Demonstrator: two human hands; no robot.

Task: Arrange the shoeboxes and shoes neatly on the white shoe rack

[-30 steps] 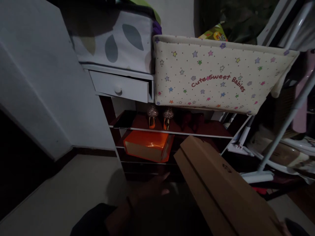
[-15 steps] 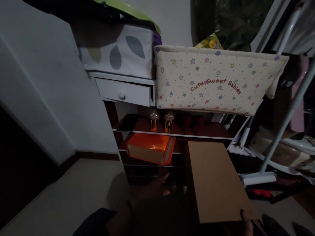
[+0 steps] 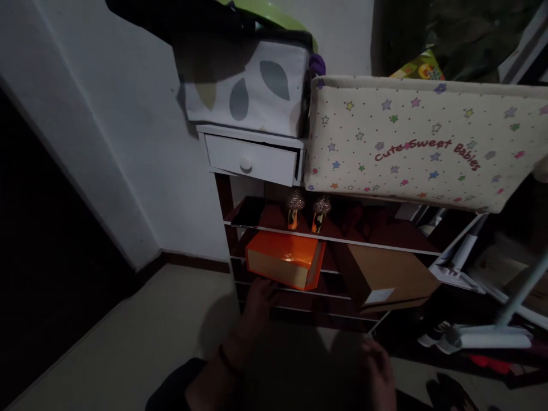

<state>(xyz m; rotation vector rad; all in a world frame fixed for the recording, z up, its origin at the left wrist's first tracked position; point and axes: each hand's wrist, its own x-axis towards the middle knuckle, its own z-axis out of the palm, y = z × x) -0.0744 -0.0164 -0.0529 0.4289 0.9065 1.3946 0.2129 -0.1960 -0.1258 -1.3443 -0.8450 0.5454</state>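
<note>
My left hand (image 3: 258,299) reaches up to the lower left edge of an orange box (image 3: 282,251), its fingers stretched out and dim in the shadow. Whether they touch the box I cannot tell. The orange box lies tilted on a shelf of the rack and sticks out at the front. Right of it, a brown cardboard box (image 3: 385,273) with a white label rests on the same rack, also jutting out. My right hand (image 3: 379,368) is below the cardboard box and apart from it, fingers loosely bent with nothing in them.
Two glittery-topped shoes (image 3: 317,216) and a dark flat item (image 3: 248,211) sit on the shelf above. Over them are a white drawer (image 3: 252,160) and a star-printed fabric bin (image 3: 411,142). A mop (image 3: 492,337) stands at the right, near dark shoes (image 3: 449,391) on the floor.
The cardboard box has gone from my right hand onto the rack, and that hand has let go. My left hand has moved up to the orange box. The view has shifted left.
</note>
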